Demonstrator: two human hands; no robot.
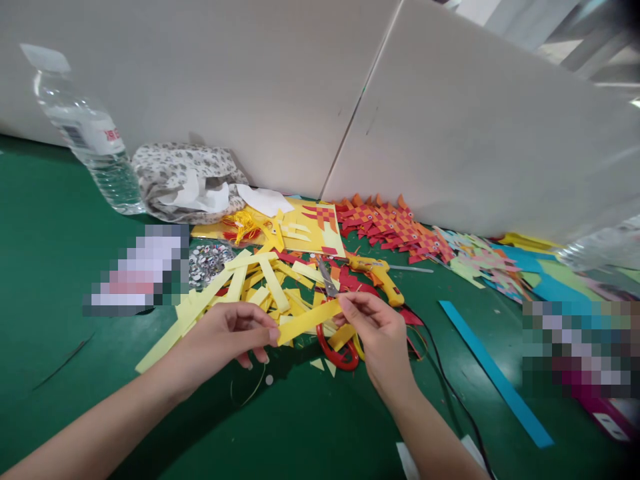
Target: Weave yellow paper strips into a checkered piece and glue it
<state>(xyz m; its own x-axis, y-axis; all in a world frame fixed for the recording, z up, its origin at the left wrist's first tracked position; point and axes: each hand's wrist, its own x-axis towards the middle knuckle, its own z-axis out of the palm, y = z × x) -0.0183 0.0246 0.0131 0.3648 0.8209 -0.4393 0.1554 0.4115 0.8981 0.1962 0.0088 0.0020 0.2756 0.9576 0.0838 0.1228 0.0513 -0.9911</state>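
Observation:
A yellow paper strip (307,322) is stretched between my two hands above the green table. My left hand (225,340) pinches its left end between thumb and fingers. At the other end, my right hand (375,333) grips the strip the same way. Beneath and behind it lies a pile of yellow paper strips (273,283), some pale and some deeper yellow. Scissors with red handles (337,357) lie under the strip, their blades pointing away from me and partly hidden. A yellow glue gun (379,275) rests just beyond my right hand.
Behind the pile are loose googly eyes (207,263), a yellow sheet with woven paper shapes (320,230) and red-orange woven paper fish (395,227). A water bottle (95,140) stands back left beside a patterned pouch (185,180). A blue strip (495,373) and black cord (450,387) lie right.

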